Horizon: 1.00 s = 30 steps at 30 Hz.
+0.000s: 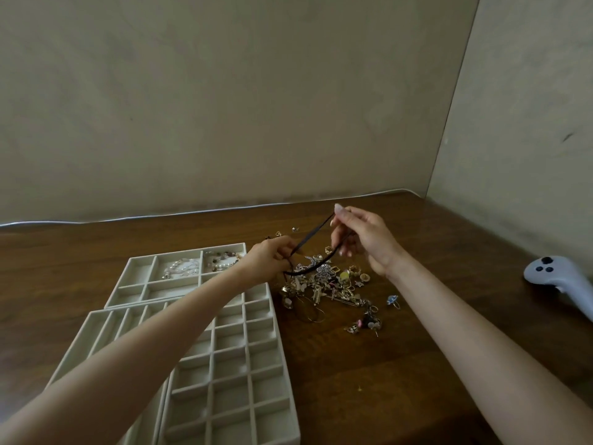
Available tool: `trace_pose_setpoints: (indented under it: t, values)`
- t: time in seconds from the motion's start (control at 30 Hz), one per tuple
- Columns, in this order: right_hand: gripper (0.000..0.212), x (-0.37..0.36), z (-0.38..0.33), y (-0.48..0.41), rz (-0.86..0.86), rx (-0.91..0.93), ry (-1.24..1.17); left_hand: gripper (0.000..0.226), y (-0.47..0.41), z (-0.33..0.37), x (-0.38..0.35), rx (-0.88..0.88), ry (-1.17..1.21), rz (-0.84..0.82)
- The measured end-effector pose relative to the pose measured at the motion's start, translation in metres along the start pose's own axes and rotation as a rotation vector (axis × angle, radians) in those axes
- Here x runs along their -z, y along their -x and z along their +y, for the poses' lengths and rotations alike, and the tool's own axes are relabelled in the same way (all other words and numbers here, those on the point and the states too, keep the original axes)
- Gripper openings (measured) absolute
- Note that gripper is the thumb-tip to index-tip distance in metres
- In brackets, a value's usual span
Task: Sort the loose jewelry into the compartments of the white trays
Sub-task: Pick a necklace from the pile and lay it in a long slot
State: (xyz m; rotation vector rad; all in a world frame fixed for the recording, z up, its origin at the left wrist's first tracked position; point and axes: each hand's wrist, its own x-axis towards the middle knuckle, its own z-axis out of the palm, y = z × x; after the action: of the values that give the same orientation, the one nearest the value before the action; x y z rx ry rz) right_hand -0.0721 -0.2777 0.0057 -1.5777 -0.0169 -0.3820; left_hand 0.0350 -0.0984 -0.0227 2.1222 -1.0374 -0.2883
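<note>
1. Hands: your left hand (272, 258) and right hand (362, 240) are each pinching the dark cord necklace (313, 236), grips closed on it, just above the jewelry pile (330, 290) on the bench (417, 364).
2. Its lower loop is sagging into the pile, so you are probably needing a taut, slow lift.

In front of you, the dark brown wooden table (417, 364) carries white compartment trays (231, 367) on your left, a heap of loose gold and silver jewelry (333, 290) mid-table, and a white plastic controller (558, 277) at far right.
</note>
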Motion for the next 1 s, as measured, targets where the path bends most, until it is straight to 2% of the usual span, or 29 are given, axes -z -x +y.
trace_pose_setpoints:
  t: [0.1, 0.2, 0.3, 0.37, 0.47, 0.6, 0.77, 0.9, 1.0]
  values:
    - [0.029, -0.005, -0.004, -0.004, 0.064, 0.055, -0.056, 0.013, 0.008, 0.007, 0.004, 0.039, 0.254, -0.148]
    - [0.029, -0.005, -0.008, -0.009, 0.103, 0.093, -0.082, 0.015, 0.011, 0.004, 0.010, 0.055, 0.435, -0.222]
    - [0.030, -0.006, -0.012, -0.012, 0.099, 0.113, -0.125, 0.036, 0.011, 0.000, 0.014, 0.069, 0.442, -0.289]
    - [0.034, -0.007, -0.013, -0.014, 0.097, 0.127, -0.127, 0.026, 0.011, 0.001, 0.012, 0.053, 0.358, -0.292]
    - [0.038, -0.008, -0.014, -0.018, 0.098, 0.147, -0.141, 0.013, 0.010, 0.006, 0.009, 0.048, 0.237, -0.103]
    - [0.040, -0.007, -0.014, -0.020, 0.107, 0.157, -0.165, 0.021, 0.006, 0.005, 0.011, 0.077, 0.350, 0.170]
    - [0.039, -0.004, -0.010, -0.022, 0.125, 0.127, -0.106, 0.020, 0.004, 0.007, 0.019, -0.022, 0.192, 0.395]
    - [0.036, -0.003, -0.003, -0.021, 0.147, 0.091, -0.004, 0.022, 0.004, 0.017, 0.024, -0.108, 0.038, 0.427]
    - [0.034, -0.007, 0.004, -0.022, 0.115, 0.028, 0.142, 0.024, 0.005, 0.028, 0.026, -0.122, 0.261, 0.315]
